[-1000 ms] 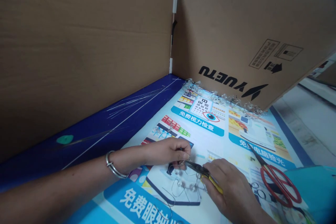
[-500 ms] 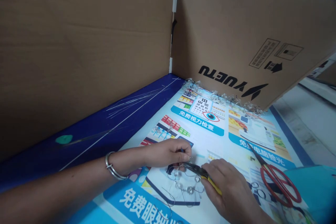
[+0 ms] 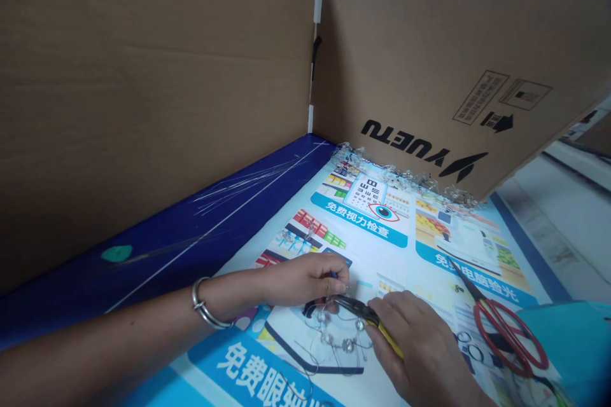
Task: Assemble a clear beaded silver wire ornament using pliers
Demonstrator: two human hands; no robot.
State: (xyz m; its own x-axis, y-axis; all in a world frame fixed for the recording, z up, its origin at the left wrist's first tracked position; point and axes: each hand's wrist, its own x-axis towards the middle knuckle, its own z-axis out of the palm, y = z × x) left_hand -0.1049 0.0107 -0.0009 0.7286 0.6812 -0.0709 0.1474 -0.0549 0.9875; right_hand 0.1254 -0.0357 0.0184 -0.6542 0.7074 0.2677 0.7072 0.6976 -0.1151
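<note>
My right hand (image 3: 413, 337) is closed around yellow-handled pliers (image 3: 356, 306). Their dark jaws reach left to the fingertips of my left hand (image 3: 312, 278). That hand is pinched on one end of a wire strung with clear beads (image 3: 347, 344), which hangs in a loose loop below the pliers. Whether the jaws grip the wire is too small to tell. A silver bangle (image 3: 206, 305) circles my left wrist. Red-handled scissors (image 3: 510, 337) lie to the right of my right hand, blades pointing away.
Clear beaded wire pieces (image 3: 405, 177) lie in a row along the cardboard wall (image 3: 405, 63). Thin straight wires (image 3: 243, 184) and a small green piece (image 3: 117, 254) rest on the blue surface at left. Small rings (image 3: 470, 346) lie by the scissors, near a turquoise object (image 3: 568, 343).
Almost nothing differs. The beaded loop has shifted very slightly, while both hands and the pliers keep nearly the same place.
</note>
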